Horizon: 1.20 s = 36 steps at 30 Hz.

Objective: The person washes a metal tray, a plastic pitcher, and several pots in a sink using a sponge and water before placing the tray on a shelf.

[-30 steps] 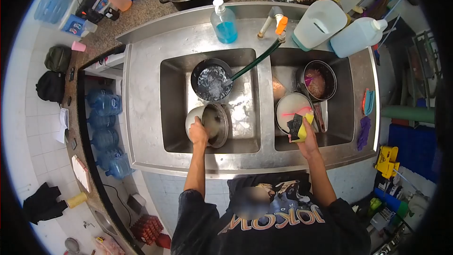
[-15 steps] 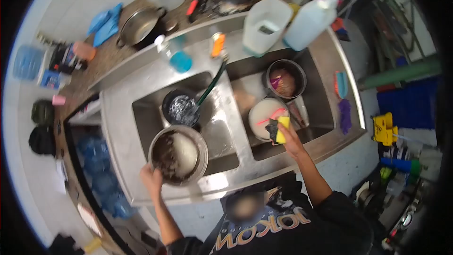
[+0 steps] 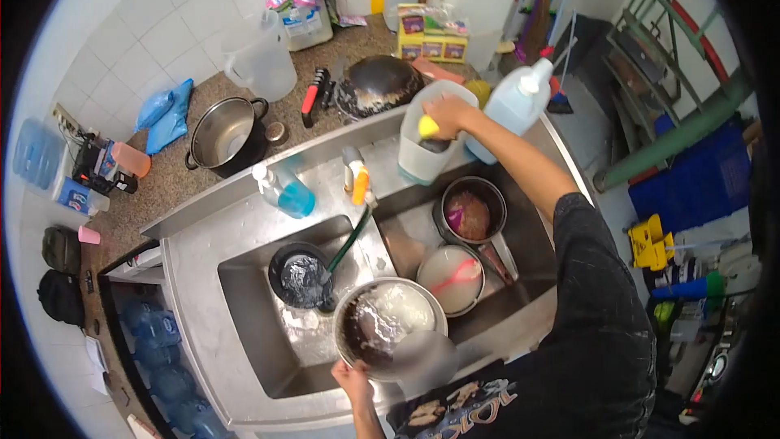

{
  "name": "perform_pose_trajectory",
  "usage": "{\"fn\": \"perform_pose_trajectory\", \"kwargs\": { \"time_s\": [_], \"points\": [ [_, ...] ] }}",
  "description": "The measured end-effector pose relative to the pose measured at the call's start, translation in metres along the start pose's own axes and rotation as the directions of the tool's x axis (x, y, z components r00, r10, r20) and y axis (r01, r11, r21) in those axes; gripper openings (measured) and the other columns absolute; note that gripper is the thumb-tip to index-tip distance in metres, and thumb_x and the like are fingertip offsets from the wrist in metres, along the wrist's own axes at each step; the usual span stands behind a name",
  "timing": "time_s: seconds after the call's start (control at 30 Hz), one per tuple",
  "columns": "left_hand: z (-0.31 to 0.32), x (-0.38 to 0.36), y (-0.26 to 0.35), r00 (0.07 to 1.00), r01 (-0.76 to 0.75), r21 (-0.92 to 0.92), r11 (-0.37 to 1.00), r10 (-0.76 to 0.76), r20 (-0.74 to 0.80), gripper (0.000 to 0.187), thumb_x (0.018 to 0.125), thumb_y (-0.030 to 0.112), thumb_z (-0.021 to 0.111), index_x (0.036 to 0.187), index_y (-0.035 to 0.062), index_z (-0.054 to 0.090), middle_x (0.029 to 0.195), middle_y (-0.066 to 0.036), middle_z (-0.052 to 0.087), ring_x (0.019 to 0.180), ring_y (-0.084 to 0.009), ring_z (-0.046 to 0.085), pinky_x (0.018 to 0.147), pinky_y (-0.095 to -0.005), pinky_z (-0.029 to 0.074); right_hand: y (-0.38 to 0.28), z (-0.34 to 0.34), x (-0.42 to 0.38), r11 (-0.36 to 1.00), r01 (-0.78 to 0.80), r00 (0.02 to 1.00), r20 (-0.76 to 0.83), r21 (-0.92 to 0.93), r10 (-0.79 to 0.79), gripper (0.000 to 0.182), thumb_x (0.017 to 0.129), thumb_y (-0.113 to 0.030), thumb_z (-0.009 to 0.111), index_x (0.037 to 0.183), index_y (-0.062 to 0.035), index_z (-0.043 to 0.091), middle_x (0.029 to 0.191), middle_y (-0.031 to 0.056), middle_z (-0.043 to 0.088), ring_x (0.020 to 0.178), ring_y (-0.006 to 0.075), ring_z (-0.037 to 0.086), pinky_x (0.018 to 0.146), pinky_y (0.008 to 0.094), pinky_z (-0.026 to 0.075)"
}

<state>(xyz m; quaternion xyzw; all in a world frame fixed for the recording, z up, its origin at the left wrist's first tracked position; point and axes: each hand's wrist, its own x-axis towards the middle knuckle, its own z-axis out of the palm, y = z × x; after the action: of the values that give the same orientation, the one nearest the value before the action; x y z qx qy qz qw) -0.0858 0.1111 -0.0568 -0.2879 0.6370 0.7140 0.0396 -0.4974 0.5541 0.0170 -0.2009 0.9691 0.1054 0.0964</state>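
Note:
My left hand (image 3: 351,378) is closed on the near rim of a metal pot (image 3: 348,341) with dark residue and a pale patch inside. The pot is tilted over the front of the sink divider. My right hand (image 3: 449,114) reaches across the sink and grips a sponge (image 3: 428,127), its yellow side showing, inside the mouth of a cut-open translucent jug (image 3: 413,154). In the right basin sit a pot of cloudy liquid (image 3: 434,266) with a pink utensil (image 3: 459,275) and another pot (image 3: 497,197) with brownish contents.
In the left basin a dark pan (image 3: 280,272) lies under a green hose (image 3: 351,237). Behind stand a blue soap bottle (image 3: 294,197), a large bluish jug (image 3: 504,122), an orange-handled tap (image 3: 360,187), an overturned blackened pan (image 3: 378,81) and a two-handled pot (image 3: 223,134).
My right hand has carried the sponge from above the right basin back into the cut-open jug. The pot in my left hand has shifted right, toward the divider. The view has tilted upward.

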Motion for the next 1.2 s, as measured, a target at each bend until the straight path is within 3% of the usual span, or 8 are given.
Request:
{"fn": "perform_pose_trajectory", "kwargs": {
  "time_s": [0.13, 0.23, 0.47, 0.53, 0.6, 0.67, 0.87, 1.2],
  "points": [
    [0.024, -0.01, -0.004, 0.998, 0.049, 0.0, 0.999, -0.049, -0.04, 0.015, 0.065, -0.01, 0.048, 0.068, -0.0023, 0.061, 0.064, 0.002, 0.057, 0.055, -0.0059, 0.049, 0.049, -0.0227, 0.035, 0.01, 0.052, 0.068, 0.998, -0.048, 0.885, 0.465, 0.04, 0.024, 0.067, 0.073, -0.065, 0.063, 0.107, -0.0071, 0.068, 0.108, 0.0138, 0.068, 0.093, 0.0303, 0.065, 0.086, 0.0428, 0.049],
    [0.028, -0.012, 0.001, 0.997, 0.049, 0.035, 0.998, -0.047, -0.055, 0.013, 0.064, -0.009, 0.049, 0.069, -0.0034, 0.061, 0.064, 0.001, 0.057, 0.056, -0.0066, 0.049, 0.05, -0.0235, 0.037, -0.012, 0.022, 0.074, 0.932, -0.336, 0.516, 0.855, 0.139, 0.059, 0.067, 0.076, -0.064, 0.06, 0.113, -0.0086, 0.067, 0.111, 0.0091, 0.067, 0.096, 0.0265, 0.065, 0.084, 0.0392, 0.049],
    [0.019, -0.007, -0.005, 0.989, 0.123, 0.009, 0.992, -0.122, -0.088, 0.014, 0.06, -0.013, 0.049, 0.064, -0.0015, 0.056, 0.062, -0.001, 0.058, 0.053, -0.0078, 0.049, 0.05, -0.0231, 0.037, -0.027, 0.01, 0.079, 0.97, -0.237, 0.504, 0.859, 0.045, 0.084, 0.053, 0.078, -0.057, 0.066, 0.107, -0.0135, 0.068, 0.108, 0.006, 0.069, 0.09, 0.0236, 0.066, 0.084, 0.0381, 0.049],
    [0.017, -0.007, -0.003, 0.987, 0.136, -0.022, 0.99, -0.138, -0.086, 0.014, 0.061, -0.013, 0.049, 0.064, -0.0014, 0.055, 0.062, -0.001, 0.057, 0.051, -0.0083, 0.048, 0.049, -0.0233, 0.036, -0.02, 0.014, 0.083, 0.795, -0.591, 0.165, 0.985, 0.134, -0.044, 0.055, 0.077, -0.054, 0.068, 0.114, -0.0131, 0.067, 0.109, 0.0067, 0.068, 0.093, 0.0253, 0.066, 0.085, 0.0406, 0.05],
    [0.018, -0.008, 0.005, 0.98, 0.172, -0.027, 0.985, -0.174, -0.102, 0.013, 0.061, -0.013, 0.049, 0.063, -0.0009, 0.054, 0.059, 0.0, 0.055, 0.05, -0.0086, 0.047, 0.05, -0.0231, 0.036, -0.011, 0.044, 0.09, 0.906, -0.383, 0.183, 0.976, 0.179, -0.115, 0.058, 0.074, -0.049, 0.073, 0.118, -0.0113, 0.065, 0.112, 0.0088, 0.068, 0.094, 0.028, 0.066, 0.086, 0.0442, 0.05],
    [0.012, -0.006, -0.006, 0.983, 0.163, 0.007, 0.987, -0.162, -0.09, 0.018, 0.064, -0.012, 0.049, 0.077, -0.0073, 0.06, 0.068, -0.005, 0.06, 0.059, -0.0116, 0.053, 0.054, -0.0251, 0.04, -0.018, 0.042, 0.075, 0.958, 0.28, 0.616, 0.755, 0.057, -0.225, 0.046, 0.074, -0.045, 0.072, 0.104, -0.0089, 0.07, 0.109, 0.0098, 0.07, 0.085, 0.0269, 0.068, 0.084, 0.0452, 0.049],
    [0.022, -0.01, -0.004, 0.981, 0.072, -0.046, 0.996, -0.079, -0.176, 0.047, 0.066, -0.011, 0.046, 0.112, -0.0081, 0.056, 0.099, -0.011, 0.062, 0.084, -0.0172, 0.059, 0.071, -0.0252, 0.047, -0.017, -0.017, 0.027, 0.975, 0.077, 0.989, 0.106, 0.21, -0.101, 0.04, 0.063, -0.027, 0.078, 0.1, -0.014, 0.072, 0.097, 0.0158, 0.07, 0.092, 0.0335, 0.066, 0.083, 0.0446, 0.052],
    [0.053, -0.043, -0.021, 0.987, -0.054, -0.016, 0.998, 0.051, -0.151, 0.057, 0.07, -0.013, 0.051, 0.125, -0.0037, 0.045, 0.113, -0.013, 0.056, 0.1, -0.0199, 0.055, 0.088, -0.0287, 0.044, -0.044, -0.08, -0.079, 0.887, 0.097, 0.654, -0.701, 0.451, 0.284, 0.047, 0.066, 0.005, 0.065, 0.113, 0.0005, 0.059, 0.114, 0.0192, 0.063, 0.104, 0.0388, 0.06, 0.091, 0.0387, 0.048]
  ]
}}
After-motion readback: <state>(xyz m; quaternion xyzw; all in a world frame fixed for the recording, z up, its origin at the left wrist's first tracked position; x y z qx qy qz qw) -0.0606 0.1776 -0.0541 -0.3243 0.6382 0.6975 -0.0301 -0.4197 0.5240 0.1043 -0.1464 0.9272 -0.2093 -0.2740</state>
